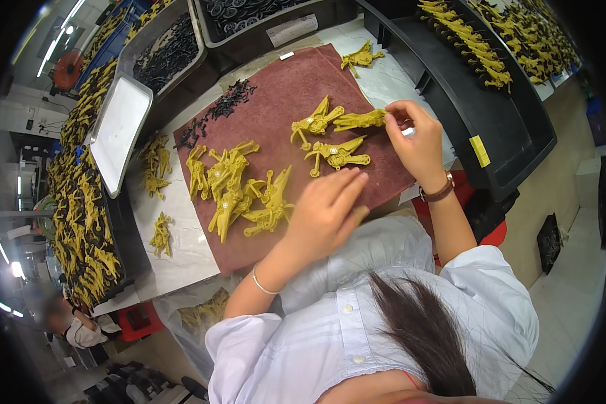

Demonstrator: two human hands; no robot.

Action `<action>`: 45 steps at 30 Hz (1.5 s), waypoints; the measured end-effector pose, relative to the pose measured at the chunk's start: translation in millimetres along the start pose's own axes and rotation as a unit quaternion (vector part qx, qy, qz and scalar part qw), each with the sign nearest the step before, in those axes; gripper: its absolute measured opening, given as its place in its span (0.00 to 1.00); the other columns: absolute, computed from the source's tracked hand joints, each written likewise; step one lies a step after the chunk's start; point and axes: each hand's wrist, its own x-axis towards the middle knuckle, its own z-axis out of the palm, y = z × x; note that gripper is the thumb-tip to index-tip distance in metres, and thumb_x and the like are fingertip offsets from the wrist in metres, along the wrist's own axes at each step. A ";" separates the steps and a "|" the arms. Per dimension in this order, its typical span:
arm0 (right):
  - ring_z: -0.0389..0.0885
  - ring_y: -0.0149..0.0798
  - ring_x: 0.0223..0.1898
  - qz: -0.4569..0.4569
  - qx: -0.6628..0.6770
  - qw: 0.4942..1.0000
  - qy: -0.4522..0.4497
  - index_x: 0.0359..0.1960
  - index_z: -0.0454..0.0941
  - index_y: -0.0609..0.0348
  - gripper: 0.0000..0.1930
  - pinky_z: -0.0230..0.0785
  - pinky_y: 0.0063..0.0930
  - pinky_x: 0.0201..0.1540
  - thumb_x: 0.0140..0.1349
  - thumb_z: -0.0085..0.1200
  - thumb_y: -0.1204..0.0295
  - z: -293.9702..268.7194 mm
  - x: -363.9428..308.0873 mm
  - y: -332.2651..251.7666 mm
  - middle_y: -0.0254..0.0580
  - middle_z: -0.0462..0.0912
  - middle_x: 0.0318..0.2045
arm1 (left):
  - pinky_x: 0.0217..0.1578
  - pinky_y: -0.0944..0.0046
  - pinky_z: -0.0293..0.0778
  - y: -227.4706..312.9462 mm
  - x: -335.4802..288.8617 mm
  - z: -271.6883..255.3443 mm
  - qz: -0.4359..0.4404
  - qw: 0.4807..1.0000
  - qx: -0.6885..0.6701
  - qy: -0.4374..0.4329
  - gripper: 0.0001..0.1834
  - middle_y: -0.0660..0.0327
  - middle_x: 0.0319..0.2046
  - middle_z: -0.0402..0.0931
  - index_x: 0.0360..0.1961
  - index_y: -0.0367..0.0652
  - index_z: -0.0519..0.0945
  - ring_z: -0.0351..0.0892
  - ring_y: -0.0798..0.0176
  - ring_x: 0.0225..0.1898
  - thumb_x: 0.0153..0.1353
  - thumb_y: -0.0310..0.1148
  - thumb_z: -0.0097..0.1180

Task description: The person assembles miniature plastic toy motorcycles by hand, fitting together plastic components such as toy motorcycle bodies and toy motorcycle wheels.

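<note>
Right hand pinches one yellow part by its end above the maroon mat, probably keeping its body clear. Left hand loose, nothing visibly gripped, beside two similar pieces, likely kept within reach.

Moulded pieces on the mat: mustard yellow leaning to olive, each a single plain tone; some bear a small whitish mark. 
Held piece: same mustard yellow. 
Work mat: dull maroon, mottled, no printed design. 
Small fittings: black. 
Tabletop: white to pale grey. 
Long tray: black, with a bright yellow block on its near side. 
Wheels: black. 
Shallow tray: white. 
Shirt: pale bluish white, with off-white buttons. 
Wrist strap: reddish brown. 
Bangle: silvery. 
Stool: vivid red. 
Fan: orange-red.
</note>
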 end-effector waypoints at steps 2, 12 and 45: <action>0.82 0.34 0.27 0.048 0.038 0.998 0.020 0.32 0.81 0.63 0.04 0.73 0.24 0.32 0.55 0.57 0.77 0.2 -3.6 -8.9 0.41 0.83 0.28 | 0.48 0.55 0.71 -3.1 8.1 -9.5 -0.004 0.991 0.016 0.132 0.21 0.52 0.47 0.77 0.49 0.39 0.78 0.77 0.48 0.47 0.53 0.30 0.63; 0.81 0.29 0.28 -0.027 0.131 0.981 -0.138 0.40 0.83 0.63 0.09 0.73 0.19 0.32 0.59 0.55 0.79 5.5 -14.8 -25.2 0.43 0.84 0.32 | 0.38 0.55 0.73 -24.2 43.5 14.3 -0.107 0.977 -0.037 0.183 0.12 0.56 0.38 0.80 0.37 0.40 0.79 0.79 0.49 0.37 0.50 0.26 0.64; 0.81 0.52 0.24 -0.006 -0.259 0.965 0.035 0.31 0.72 0.59 0.05 0.72 0.43 0.26 0.58 0.55 0.73 4.9 23.7 30.7 0.48 0.79 0.20 | 0.43 0.55 0.68 -54.8 80.5 -59.8 0.021 0.931 0.312 0.186 0.09 0.61 0.36 0.80 0.34 0.45 0.75 0.78 0.58 0.43 0.49 0.28 0.59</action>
